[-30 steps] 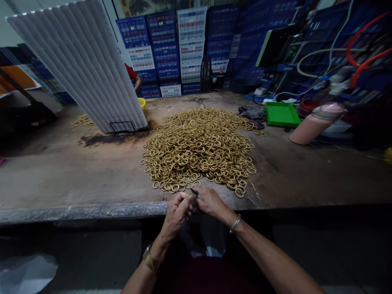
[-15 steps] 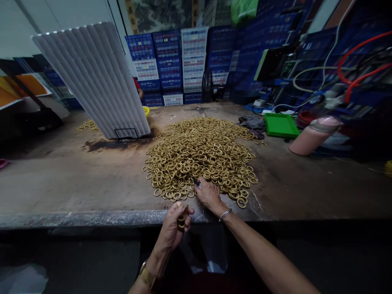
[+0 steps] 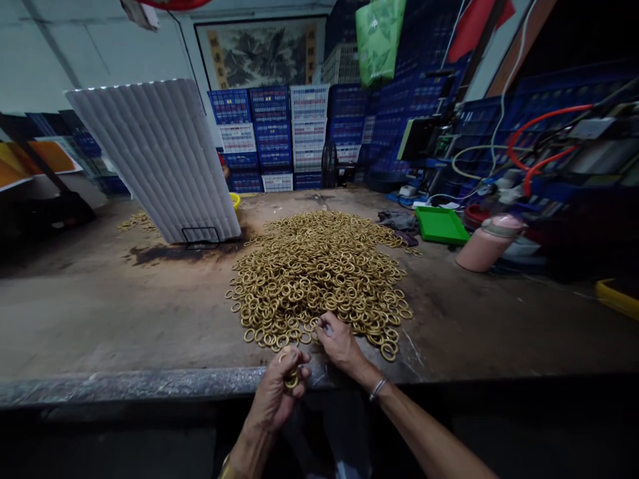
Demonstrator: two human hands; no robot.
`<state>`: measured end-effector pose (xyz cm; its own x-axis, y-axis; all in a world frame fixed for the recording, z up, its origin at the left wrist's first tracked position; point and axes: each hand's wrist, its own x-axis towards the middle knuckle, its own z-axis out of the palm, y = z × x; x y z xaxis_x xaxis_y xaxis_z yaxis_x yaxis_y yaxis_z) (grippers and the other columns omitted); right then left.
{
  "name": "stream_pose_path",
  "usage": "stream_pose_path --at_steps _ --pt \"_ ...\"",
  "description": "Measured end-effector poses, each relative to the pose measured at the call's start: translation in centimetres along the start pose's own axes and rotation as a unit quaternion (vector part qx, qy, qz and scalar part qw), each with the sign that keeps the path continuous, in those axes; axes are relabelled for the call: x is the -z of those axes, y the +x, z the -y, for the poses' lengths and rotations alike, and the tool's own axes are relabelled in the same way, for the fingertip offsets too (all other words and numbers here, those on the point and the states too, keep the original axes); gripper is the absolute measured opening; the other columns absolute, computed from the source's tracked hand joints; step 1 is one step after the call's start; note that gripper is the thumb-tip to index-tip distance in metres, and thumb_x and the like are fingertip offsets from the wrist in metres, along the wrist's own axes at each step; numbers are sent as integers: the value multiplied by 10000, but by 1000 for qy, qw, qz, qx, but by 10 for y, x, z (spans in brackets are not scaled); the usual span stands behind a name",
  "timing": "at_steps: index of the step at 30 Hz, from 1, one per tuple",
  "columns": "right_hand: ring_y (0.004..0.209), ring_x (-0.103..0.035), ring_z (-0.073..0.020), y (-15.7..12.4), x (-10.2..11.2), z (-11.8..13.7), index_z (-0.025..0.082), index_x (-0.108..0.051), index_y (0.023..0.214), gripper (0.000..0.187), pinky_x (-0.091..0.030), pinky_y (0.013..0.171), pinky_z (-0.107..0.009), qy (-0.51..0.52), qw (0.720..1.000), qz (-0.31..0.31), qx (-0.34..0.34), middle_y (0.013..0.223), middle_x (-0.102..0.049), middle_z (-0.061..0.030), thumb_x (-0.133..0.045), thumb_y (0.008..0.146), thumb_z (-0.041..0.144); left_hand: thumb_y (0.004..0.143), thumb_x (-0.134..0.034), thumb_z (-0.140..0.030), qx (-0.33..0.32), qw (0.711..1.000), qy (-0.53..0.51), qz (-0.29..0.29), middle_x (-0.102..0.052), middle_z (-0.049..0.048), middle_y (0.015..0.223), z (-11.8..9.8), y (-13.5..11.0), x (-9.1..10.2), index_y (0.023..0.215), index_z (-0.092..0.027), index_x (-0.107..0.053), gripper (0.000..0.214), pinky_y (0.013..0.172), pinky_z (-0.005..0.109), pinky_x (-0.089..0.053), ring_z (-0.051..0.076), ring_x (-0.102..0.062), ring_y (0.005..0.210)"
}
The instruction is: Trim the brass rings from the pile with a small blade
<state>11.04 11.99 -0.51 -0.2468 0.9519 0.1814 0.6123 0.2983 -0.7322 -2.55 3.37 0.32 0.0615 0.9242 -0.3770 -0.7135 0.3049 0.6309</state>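
Note:
A broad heap of brass-coloured metal rings (image 3: 319, 273) is spread on the worktable (image 3: 100, 319). Closed around a few of those rings, my left hand (image 3: 279, 382) is held just over the table's front edge. My right hand (image 3: 341, 342) touches the near side of the heap, fingers pinched together. Something small and greyish shows between its thumb and fingers, too hidden to name. A bracelet sits on my right wrist.
A ribbed translucent panel (image 3: 164, 159) leans in a wire stand at the left. A green tray (image 3: 442, 225), a pink bottle (image 3: 486, 246) and a dark cloth (image 3: 398, 221) lie to the right. Stacked blue and white crates (image 3: 269, 126) line the back.
The view has tilted up, so the table sits lower in the picture. My right hand stays at the heap's near edge; the dark tip seen in its fingers earlier is now hidden. My left hand keeps its rings.

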Motion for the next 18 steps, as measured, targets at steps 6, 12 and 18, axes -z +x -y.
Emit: stream_pose_path --at_steps 6,12,18 --pt "460 -381 -64 -17 5 11 174 -540 771 120 -303 439 -178 238 964 34 -111 581 -468 52 -488 673 222 708 -606 -340 -200 929 304 -67 -553 -16 597 11 3 -9 856 -176 -593 221 442 187 -342 80 -448 467" --pt "339 -275 -20 -28 5 18 168 -487 688 204 -196 325 -160 423 878 87 -205 500 -395 86 -563 667 356 724 -577 -246 -299 853 427 -15 -647 50 791 17 4 -11 910 -197 -641 203 718 265 -415 164 -570 715" --pt "328 -301 -12 -33 3 18 167 -439 638 301 -194 311 -145 436 874 114 -182 504 -441 73 -579 675 430 768 -511 -305 -222 902 369 -27 -532 -29 579 15 3 -17 785 -165 -580 157 484 190 -353 78 -432 467"
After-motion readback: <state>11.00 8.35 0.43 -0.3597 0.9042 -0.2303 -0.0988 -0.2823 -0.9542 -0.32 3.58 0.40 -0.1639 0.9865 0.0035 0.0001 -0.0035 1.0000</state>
